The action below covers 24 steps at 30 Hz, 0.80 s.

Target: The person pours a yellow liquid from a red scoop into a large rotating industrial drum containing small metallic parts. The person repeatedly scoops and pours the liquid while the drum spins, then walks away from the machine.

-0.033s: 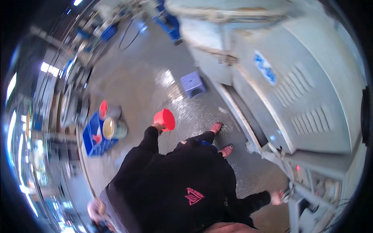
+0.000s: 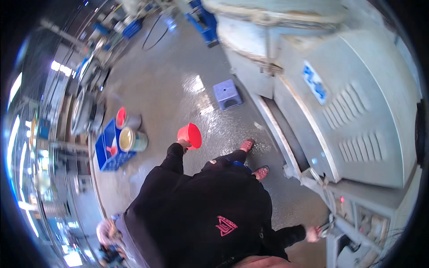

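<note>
A red plastic dipper [image 2: 191,135] is in my left hand [image 2: 183,144], its wide mouth tipped to the right above the wet floor. The fingers wrap around its near side and are partly hidden by the black sleeve. At the lower right, my right hand [image 2: 313,233] is closed at a metal lever [image 2: 329,224] on the frame of a large grey machine [image 2: 366,120]. Blur and small size hide how the fingers lie on the lever.
A purple stool [image 2: 228,94] stands beside the machine's base. Left of me are a blue crate [image 2: 105,156], a bucket with pale contents [image 2: 132,140] and a grey bucket [image 2: 130,120] with a red vessel. Another person [image 2: 108,233] is at the lower left. The floor [image 2: 170,80] shines wet.
The view has shifted slightly, moving the stool and machine a little to the right. My left hand still holds the dipper; my right hand stays at the lever.
</note>
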Tool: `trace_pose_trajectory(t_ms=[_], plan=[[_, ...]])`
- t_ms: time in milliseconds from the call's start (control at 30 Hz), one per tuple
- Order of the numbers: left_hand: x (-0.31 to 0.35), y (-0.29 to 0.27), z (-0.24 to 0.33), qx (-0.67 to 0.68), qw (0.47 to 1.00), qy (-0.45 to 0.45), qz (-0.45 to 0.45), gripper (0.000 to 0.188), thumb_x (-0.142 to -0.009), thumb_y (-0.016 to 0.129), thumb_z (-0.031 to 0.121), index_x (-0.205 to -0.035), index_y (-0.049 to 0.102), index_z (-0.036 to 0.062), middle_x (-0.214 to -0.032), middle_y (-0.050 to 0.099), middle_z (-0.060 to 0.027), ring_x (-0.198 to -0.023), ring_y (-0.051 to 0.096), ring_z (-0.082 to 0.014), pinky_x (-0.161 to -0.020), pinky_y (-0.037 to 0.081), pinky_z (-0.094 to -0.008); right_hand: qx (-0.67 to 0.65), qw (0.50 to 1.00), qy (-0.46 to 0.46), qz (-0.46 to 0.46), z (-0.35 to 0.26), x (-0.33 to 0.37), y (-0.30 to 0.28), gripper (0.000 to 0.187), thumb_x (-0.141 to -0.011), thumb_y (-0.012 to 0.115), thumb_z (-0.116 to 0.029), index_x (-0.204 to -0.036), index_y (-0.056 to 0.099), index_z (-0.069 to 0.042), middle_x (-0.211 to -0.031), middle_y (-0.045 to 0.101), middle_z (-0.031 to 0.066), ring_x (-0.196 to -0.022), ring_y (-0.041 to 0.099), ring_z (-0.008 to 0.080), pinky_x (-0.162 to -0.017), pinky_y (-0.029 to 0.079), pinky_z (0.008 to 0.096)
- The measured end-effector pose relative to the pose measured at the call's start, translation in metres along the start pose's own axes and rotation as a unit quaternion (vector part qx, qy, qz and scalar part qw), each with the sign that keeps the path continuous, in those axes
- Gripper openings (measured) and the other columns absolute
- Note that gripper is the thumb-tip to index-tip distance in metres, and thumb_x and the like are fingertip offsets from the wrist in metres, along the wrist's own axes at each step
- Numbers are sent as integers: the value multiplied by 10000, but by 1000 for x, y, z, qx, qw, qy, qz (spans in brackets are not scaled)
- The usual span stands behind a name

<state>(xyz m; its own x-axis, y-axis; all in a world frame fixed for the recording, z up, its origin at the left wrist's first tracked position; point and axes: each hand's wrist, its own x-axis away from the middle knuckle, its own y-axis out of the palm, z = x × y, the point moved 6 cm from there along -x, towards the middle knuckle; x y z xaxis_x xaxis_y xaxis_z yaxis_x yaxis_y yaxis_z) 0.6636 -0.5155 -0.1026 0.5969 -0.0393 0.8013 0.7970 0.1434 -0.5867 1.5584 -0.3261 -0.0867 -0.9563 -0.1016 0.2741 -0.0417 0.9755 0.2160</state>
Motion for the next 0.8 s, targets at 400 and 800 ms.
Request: trace_pose_trajectory(t_ms=[400, 800], plan=[[-47, -11, -127, -316, 949, 9, 14, 726, -624, 730, 327, -1269, 431, 176, -1282, 454, -58, -1181, 426, -211, -966, 343, -329, 86, 791, -570, -206, -167, 304, 164, 263, -853, 503, -188, -1050, 542, -18, -956, 589, 128, -829, 552, 242, -785, 422, 352], [-200, -149, -259, -63, 985, 72, 146, 795, -677, 636, 422, -1348, 287, 176, -1370, 326, -84, -1266, 296, -244, -1038, 234, -330, -11, 518, -664, -539, -168, 806, 401, 318, -878, 476, -212, -1116, 530, -9, -1064, 563, 127, -959, 512, 233, -880, 367, 327]])
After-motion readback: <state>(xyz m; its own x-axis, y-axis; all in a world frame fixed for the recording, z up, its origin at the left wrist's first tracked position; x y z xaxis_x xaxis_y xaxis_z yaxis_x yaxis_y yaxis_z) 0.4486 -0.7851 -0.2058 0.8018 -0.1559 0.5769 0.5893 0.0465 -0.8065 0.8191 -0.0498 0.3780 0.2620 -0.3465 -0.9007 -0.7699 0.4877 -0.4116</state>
